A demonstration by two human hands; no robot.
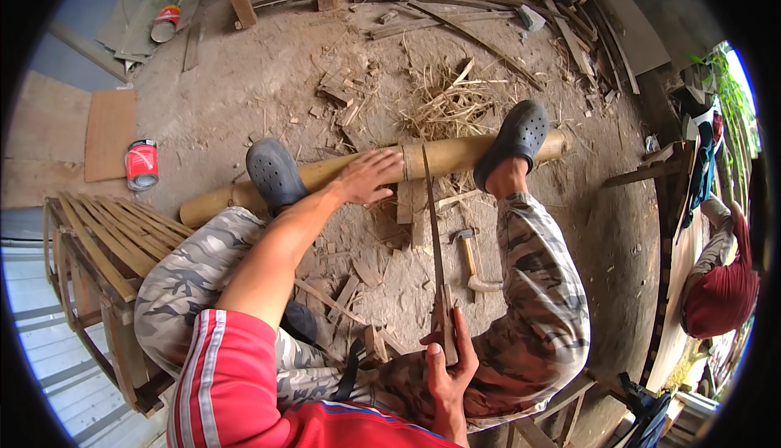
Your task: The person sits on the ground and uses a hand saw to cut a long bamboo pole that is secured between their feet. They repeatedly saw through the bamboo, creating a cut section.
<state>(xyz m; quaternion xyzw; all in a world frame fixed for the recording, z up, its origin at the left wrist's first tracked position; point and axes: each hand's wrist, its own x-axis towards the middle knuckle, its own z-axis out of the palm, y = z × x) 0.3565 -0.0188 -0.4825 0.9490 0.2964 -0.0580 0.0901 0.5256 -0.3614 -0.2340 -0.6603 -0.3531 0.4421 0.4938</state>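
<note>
A thick bamboo pole (pixel 321 173) lies crosswise on the ground, with one of my clogs (pixel 275 173) against it on the left and the other (pixel 517 141) over it towards the right. My left hand (pixel 372 176) rests flat on the pole near its middle, fingers stretched out. In my right hand (pixel 450 367) is the wooden handle of a handsaw. The long, narrow saw blade (pixel 436 245) points away from me, and its far end meets the pole just right of a joint, to the right of my left hand.
A hammer (pixel 469 259) lies between my legs among wood offcuts. Straw-like shavings (pixel 447 102) are heaped beyond the pole. On the left are a slatted bamboo seat (pixel 122 232) and a red can (pixel 141 165). Boards and strips (pixel 480 29) lie at the back; maroon cloth (pixel 722 297) is at far right.
</note>
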